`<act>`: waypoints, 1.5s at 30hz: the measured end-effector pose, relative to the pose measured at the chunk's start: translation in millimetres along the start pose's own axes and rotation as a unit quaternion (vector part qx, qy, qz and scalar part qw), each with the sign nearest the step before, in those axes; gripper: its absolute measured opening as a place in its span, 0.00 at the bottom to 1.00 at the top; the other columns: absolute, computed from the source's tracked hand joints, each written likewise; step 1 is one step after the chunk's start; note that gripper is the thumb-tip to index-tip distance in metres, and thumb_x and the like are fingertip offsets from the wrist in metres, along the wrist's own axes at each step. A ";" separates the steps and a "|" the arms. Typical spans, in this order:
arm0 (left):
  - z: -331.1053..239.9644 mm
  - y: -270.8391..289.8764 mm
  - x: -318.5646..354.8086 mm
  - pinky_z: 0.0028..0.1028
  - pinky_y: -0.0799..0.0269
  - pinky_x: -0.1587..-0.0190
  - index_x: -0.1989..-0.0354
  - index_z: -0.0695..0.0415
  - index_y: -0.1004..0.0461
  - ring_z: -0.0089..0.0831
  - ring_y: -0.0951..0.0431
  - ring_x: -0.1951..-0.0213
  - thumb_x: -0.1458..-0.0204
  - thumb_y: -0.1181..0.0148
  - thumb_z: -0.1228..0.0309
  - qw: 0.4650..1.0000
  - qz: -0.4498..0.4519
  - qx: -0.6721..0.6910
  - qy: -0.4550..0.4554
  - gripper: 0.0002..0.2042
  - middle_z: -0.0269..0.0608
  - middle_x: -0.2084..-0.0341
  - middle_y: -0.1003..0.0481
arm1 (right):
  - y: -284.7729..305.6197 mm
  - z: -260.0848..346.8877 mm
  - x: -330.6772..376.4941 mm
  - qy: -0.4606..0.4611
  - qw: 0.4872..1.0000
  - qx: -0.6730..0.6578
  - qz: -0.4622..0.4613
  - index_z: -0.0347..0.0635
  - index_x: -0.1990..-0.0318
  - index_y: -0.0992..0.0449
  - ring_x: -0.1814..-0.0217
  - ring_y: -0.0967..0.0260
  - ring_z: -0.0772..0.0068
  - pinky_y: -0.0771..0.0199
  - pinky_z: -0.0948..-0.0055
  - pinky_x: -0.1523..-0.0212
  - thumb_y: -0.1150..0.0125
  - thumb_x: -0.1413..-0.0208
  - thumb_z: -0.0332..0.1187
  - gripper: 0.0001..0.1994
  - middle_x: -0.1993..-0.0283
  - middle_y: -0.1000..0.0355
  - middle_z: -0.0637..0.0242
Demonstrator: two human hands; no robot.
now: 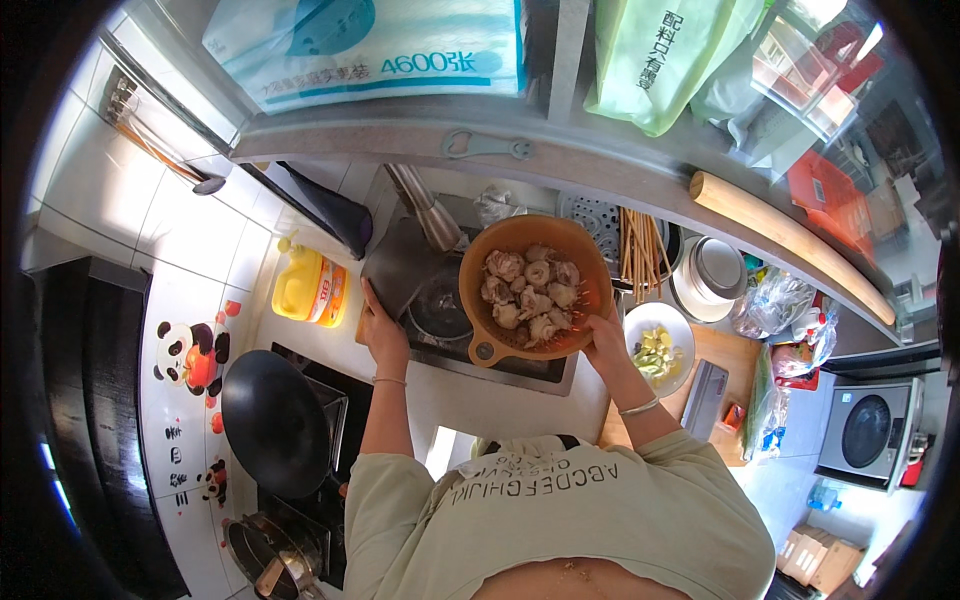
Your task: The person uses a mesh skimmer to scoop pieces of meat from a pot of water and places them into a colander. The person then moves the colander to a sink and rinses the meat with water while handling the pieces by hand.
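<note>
1. We have the brown colander [590, 262] of raw-looking meat pieces [530, 290] above the right-hand part of the sink [530, 379], its tab toward the sink's front edge.
2. Our right hand [604, 345] grips the colander's front-right rim; our left hand [386, 335] lies along the left edge of a dark vessel or panel, and we cannot tell whether it grips.
3. With only one side visibly held, the weight of the meat could tip the colander and spill pieces into the sink; a wet rim could slip.
4. Drips might reach the plate [655, 313] of chopped vegetables, just beside our right hand on the worktop, if the colander swings right.
5. We cannot see the colander's underside, any support beneath it, or our right fingertips; the colander covers part of the sink, and the tap's [432, 215] flow is unclear.
</note>
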State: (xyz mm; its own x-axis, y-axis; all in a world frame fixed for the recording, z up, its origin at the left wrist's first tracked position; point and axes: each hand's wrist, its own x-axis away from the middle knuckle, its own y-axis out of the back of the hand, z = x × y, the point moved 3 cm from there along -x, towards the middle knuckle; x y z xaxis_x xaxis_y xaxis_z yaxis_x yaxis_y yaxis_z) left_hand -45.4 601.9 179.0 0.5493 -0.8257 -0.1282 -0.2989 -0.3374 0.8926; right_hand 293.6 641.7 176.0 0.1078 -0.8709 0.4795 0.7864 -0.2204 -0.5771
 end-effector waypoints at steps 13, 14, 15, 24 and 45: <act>104.4 -44.9 58.2 0.34 0.28 0.65 0.39 0.49 0.57 0.44 0.26 0.63 0.57 0.56 0.83 0.894 0.105 0.390 0.196 0.34 0.51 0.55 0.33 | -2.1 -5.9 7.2 -0.017 0.999 0.025 0.019 0.52 0.41 0.47 0.47 0.38 0.67 0.28 0.69 0.53 0.62 0.57 0.14 0.32 0.46 0.40 0.65; 100.8 -35.6 72.8 0.33 0.27 0.68 0.41 0.50 0.55 0.42 0.26 0.64 0.57 0.56 0.83 0.861 0.146 0.425 0.238 0.32 0.50 0.55 0.33 | -3.1 -6.3 8.9 -0.026 0.999 0.034 0.021 0.51 0.40 0.48 0.46 0.39 0.67 0.30 0.68 0.51 0.62 0.58 0.14 0.34 0.46 0.41 0.65; 98.3 -29.9 88.0 0.31 0.26 0.72 0.42 0.51 0.52 0.40 0.25 0.65 0.56 0.57 0.83 0.824 0.184 0.458 0.280 0.30 0.49 0.55 0.33 | -5.1 -7.6 10.0 -0.032 0.998 0.042 0.036 0.51 0.40 0.48 0.46 0.39 0.67 0.30 0.69 0.51 0.61 0.58 0.14 0.33 0.46 0.41 0.65; 71.9 -20.1 172.8 0.39 0.22 0.65 0.52 0.63 0.38 0.41 0.23 0.65 0.43 0.57 0.61 0.642 0.219 0.621 0.394 0.18 0.50 0.63 0.28 | -48.3 -50.8 17.7 -0.109 0.972 0.184 0.099 0.50 0.39 0.52 0.47 0.39 0.69 0.29 0.70 0.55 0.61 0.56 0.15 0.34 0.46 0.41 0.63; 62.3 -27.3 195.2 0.47 0.33 0.53 0.40 0.53 0.49 0.44 0.34 0.49 0.52 0.62 0.36 0.588 0.338 0.636 0.369 0.38 0.48 0.47 0.40 | -29.0 -152.9 -3.7 0.188 0.747 0.606 0.200 0.47 0.35 0.62 0.34 0.62 0.47 0.57 0.55 0.37 0.51 0.56 0.23 0.39 0.37 0.56 0.48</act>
State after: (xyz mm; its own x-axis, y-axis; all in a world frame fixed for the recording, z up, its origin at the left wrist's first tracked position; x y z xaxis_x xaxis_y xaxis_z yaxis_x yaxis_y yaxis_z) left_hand 21.4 421.7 102.7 0.0180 -0.7030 0.7109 -0.7271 -0.4973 -0.4734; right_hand 177.4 584.1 89.9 0.4819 -0.8728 0.0778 0.7352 0.4511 0.5060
